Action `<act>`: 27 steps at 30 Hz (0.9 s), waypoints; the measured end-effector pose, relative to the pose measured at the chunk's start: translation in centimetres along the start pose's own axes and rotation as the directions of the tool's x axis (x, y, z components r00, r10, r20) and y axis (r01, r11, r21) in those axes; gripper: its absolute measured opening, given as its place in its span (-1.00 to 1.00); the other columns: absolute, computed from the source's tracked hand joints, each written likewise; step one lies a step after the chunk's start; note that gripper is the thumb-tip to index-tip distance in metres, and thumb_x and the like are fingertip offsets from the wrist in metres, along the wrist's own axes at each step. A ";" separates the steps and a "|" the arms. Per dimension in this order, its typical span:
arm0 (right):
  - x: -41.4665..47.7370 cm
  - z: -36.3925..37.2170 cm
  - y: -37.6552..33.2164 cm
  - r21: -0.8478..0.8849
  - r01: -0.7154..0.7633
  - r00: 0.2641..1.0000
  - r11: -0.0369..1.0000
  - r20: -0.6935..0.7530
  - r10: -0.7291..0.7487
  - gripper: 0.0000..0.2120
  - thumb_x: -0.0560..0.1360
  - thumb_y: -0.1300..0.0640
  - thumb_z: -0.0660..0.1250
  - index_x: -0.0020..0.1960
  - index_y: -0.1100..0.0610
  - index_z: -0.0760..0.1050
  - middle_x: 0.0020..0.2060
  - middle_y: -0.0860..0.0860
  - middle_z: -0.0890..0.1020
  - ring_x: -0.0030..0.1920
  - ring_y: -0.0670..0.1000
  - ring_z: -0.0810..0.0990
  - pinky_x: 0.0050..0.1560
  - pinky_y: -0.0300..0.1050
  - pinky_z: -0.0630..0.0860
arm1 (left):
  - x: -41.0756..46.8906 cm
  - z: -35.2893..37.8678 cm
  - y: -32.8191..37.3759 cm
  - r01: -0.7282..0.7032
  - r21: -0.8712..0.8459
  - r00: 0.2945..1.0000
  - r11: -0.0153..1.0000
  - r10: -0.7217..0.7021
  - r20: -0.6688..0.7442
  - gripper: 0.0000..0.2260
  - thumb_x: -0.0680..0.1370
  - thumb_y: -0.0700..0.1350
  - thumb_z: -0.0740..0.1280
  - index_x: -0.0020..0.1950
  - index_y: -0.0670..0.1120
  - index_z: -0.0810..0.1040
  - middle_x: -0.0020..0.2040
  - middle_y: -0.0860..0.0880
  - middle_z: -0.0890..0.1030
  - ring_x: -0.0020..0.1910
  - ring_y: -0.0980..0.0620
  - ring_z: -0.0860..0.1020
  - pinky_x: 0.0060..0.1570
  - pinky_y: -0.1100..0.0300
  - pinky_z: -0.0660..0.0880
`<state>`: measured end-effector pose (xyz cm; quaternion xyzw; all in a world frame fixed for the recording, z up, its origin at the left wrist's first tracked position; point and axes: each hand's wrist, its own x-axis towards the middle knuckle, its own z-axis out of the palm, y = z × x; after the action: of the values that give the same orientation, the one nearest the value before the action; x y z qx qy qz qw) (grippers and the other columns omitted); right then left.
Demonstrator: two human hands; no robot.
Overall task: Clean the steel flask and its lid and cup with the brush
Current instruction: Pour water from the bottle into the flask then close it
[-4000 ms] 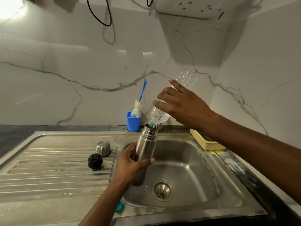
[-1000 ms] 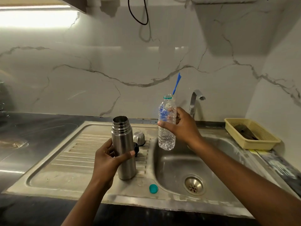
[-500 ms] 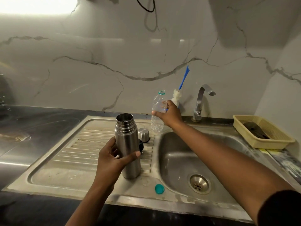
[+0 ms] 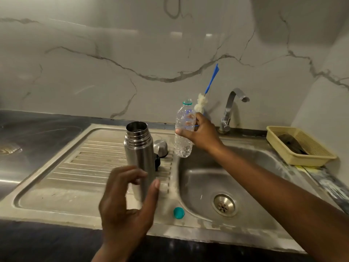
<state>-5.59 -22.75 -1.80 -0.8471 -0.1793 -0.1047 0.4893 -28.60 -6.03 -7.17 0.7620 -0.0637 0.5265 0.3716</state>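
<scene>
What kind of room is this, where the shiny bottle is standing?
Most likely a kitchen, at the washing-up spot. There is a steel sink with a ridged draining board beside it, a tap at the back, and a bottle brush standing near the tap.

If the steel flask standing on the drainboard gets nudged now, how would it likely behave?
Probably tippy: the steel flask is tall, narrow and stands on the ribbed drainboard. Its polished wall may be slippery if wet. Likely rigid, and lidless, so any water inside would spill.
</scene>
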 end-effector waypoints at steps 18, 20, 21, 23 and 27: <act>-6.7 -2.8 -0.1 -0.040 0.150 0.988 0.988 0.054 -0.147 -0.42 0.36 -0.17 0.54 0.32 -0.05 0.50 0.12 -0.14 0.69 0.11 -0.15 0.66 0.13 0.05 0.66 | 7.3 11.7 1.9 0.516 -0.280 0.830 0.809 -0.393 0.396 -0.35 0.54 0.07 0.54 0.57 0.10 0.35 0.17 0.33 0.55 0.11 0.38 0.60 0.02 0.43 0.57; -6.7 -3.3 -0.3 -0.048 0.148 0.987 0.988 0.076 -0.144 -0.38 0.33 -0.18 0.55 0.34 -0.08 0.49 0.14 -0.18 0.67 0.09 -0.19 0.65 0.11 -0.06 0.66 | 7.7 11.9 1.7 0.480 -0.308 0.855 0.821 -0.360 0.373 -0.51 0.56 0.02 0.54 0.44 0.10 0.47 0.13 0.28 0.63 0.09 0.31 0.65 0.02 0.35 0.61; -6.7 -3.6 -0.4 -0.073 0.137 0.989 0.988 0.074 -0.132 -0.36 0.32 -0.19 0.57 0.34 -0.08 0.48 0.13 -0.18 0.66 0.06 -0.20 0.65 0.06 -0.15 0.65 | 7.8 11.9 1.7 0.462 -0.318 0.867 0.828 -0.347 0.356 -0.54 0.56 0.01 0.55 0.40 0.10 0.49 0.13 0.25 0.66 0.08 0.29 0.66 0.02 0.31 0.63; -7.0 -4.4 -0.7 -0.167 0.098 0.995 0.981 0.030 -0.094 -0.40 0.30 -0.23 0.60 0.24 -0.05 0.51 0.04 -0.15 0.64 -0.05 -0.19 0.62 -0.10 -0.26 0.58 | 8.0 11.9 1.6 0.442 -0.336 0.884 0.832 -0.342 0.318 -0.56 0.55 0.02 0.56 0.36 0.10 0.49 0.13 0.18 0.68 0.06 0.24 0.68 0.02 0.22 0.66; -9.8 -4.6 -1.1 -0.396 0.087 0.982 0.914 0.187 -0.012 -0.61 0.34 -0.26 0.57 -0.19 0.02 0.53 -0.32 -0.08 0.62 -0.29 -0.11 0.59 -0.21 -0.04 0.58 | 8.1 12.6 0.9 0.421 -0.339 0.901 0.841 -0.344 0.264 -0.55 0.56 -0.02 0.54 0.39 0.09 0.46 0.20 0.13 0.66 0.13 0.16 0.68 0.12 0.09 0.67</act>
<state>-14.99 -28.22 -2.10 -0.9307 -0.2189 -0.0745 0.2834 -16.02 -12.28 -1.94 0.7176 -0.0483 0.3419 0.6048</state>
